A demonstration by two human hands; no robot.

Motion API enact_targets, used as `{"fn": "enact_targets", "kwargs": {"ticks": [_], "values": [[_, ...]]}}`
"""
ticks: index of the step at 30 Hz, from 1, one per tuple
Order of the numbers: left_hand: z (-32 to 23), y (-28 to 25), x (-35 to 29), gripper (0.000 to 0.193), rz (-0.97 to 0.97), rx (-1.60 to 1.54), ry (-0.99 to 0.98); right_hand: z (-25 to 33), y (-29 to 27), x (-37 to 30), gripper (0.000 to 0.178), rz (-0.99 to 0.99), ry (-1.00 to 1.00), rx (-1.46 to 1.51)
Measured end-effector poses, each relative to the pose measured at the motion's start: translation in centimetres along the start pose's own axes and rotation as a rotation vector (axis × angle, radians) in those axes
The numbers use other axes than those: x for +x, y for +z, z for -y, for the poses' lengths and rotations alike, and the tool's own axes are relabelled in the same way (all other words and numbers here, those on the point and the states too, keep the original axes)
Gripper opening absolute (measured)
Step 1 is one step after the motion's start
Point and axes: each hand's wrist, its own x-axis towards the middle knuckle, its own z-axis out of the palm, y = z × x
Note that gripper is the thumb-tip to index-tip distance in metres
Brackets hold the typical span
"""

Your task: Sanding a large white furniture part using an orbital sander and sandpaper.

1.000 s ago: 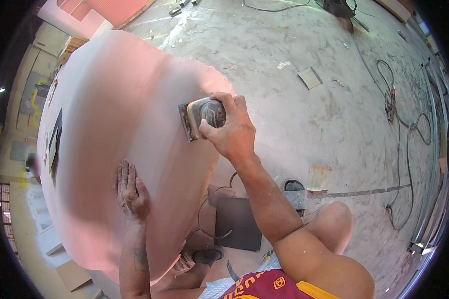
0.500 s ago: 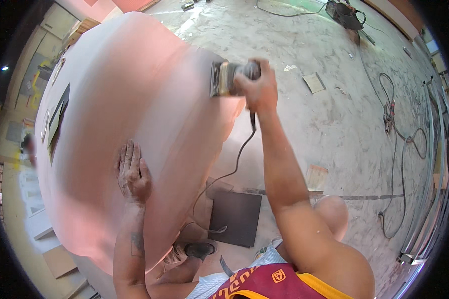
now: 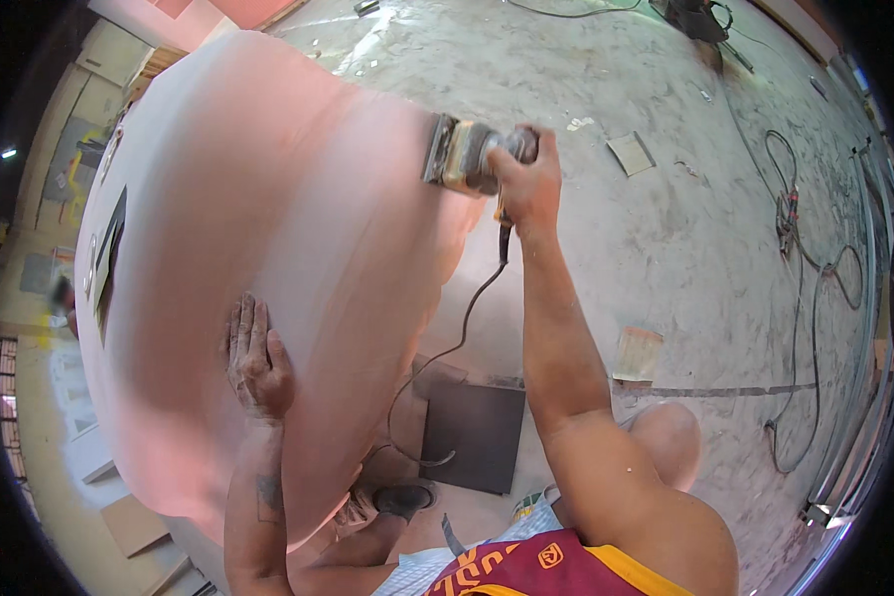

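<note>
A large curved form [image 3: 298, 219], pink and dusted white, fills the left half of the view. My right hand [image 3: 528, 179] grips a corded electric sander [image 3: 467, 157] by its rear knob, and the sander's flat pad rests against the form's upper right side. From the tool a black cord [image 3: 472, 308] hangs down toward the floor. My left hand [image 3: 256, 363] lies flat on the form's lower middle, fingers stretched out, holding nothing. Near the form's left edge lies a dark, pointed sheet [image 3: 112, 248].
A dark square sheet [image 3: 475, 437] lies on the floor by my foot. Cables [image 3: 790, 228] coil at the right, near long metal bars [image 3: 869, 358]. Sandpaper-like pieces [image 3: 631, 154] and a dark machine [image 3: 695, 18] are on the dusty floor. A cardboard piece [image 3: 134, 524] sits lower left.
The sander in my right hand has shifted slightly right and its pad is tilted differently against the form. My left hand stays flat, a little lower and further left in view.
</note>
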Motion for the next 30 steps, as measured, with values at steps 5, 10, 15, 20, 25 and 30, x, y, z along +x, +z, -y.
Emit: {"fn": "enact_targets", "kwargs": {"ticks": [5, 10, 15, 20, 25, 30], "values": [[0.1, 0.1, 0.0, 0.046, -0.003, -0.019, -0.016, 5.8, 0.7, 2.4, 0.059, 0.066, -0.062, -0.143], [0.2, 0.1, -0.1, 0.046, -0.015, -0.034, -0.01, 6.8, 0.8, -3.2, 0.051, 0.123, -0.225, -0.182], [0.1, 0.1, -0.1, 0.046, -0.012, -0.007, -0.007, 5.6, -0.4, -12.3, 0.051, 0.17, -0.312, -0.089], [0.2, 0.2, 0.1, 0.047, -0.044, -0.022, 0.031, 6.7, -0.1, -12.0, 0.052, 0.22, -0.299, -0.164], [0.2, 0.2, -0.2, 0.047, -0.018, -0.02, -0.004, 9.2, 2.1, -3.3, 0.053, 0.109, -0.273, -0.336], [0.3, 0.3, -0.2, 0.046, -0.014, -0.021, -0.007, 10.3, 1.2, 2.1, 0.057, 0.198, -0.079, -0.27]]}}
